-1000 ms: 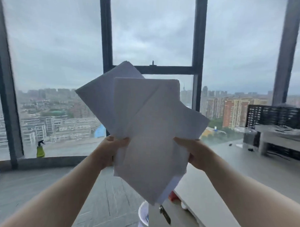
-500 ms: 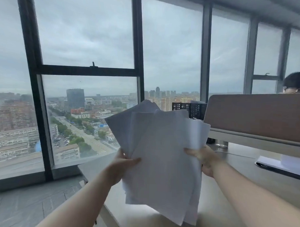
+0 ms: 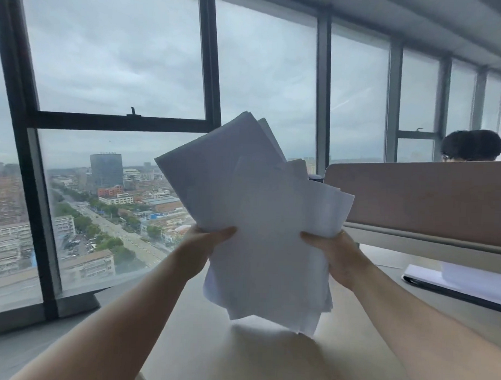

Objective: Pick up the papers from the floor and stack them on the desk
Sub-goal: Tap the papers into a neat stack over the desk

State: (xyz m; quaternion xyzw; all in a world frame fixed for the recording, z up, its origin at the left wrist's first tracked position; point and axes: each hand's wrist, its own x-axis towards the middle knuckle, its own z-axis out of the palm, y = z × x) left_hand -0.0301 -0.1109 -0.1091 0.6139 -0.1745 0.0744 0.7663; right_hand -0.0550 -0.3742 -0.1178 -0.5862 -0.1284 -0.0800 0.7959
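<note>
Centrally, a loose sheaf of white papers [image 3: 265, 233] is held upright in the air above the desk [image 3: 266, 361], its sheets fanned out of alignment so that several corners jut at the top and right. Its lowest corner hangs just above the pale desktop, and whether it touches the surface cannot be told. The left hand [image 3: 201, 250] clamps the sheaf's left edge, thumb across the front face; the right hand [image 3: 335, 255] clamps the right edge in the same way. Both forearms reach in from the bottom of the frame. To the right, a beige divider panel [image 3: 428, 201] stands along the desk's far side, and a flat white-and-dark item [image 3: 453, 285], too indistinct to name, lies at its foot. Another person's dark hair [image 3: 472, 146] shows above the panel. Behind everything, dark-framed windows [image 3: 118, 122] overlook a city under grey cloud.
</note>
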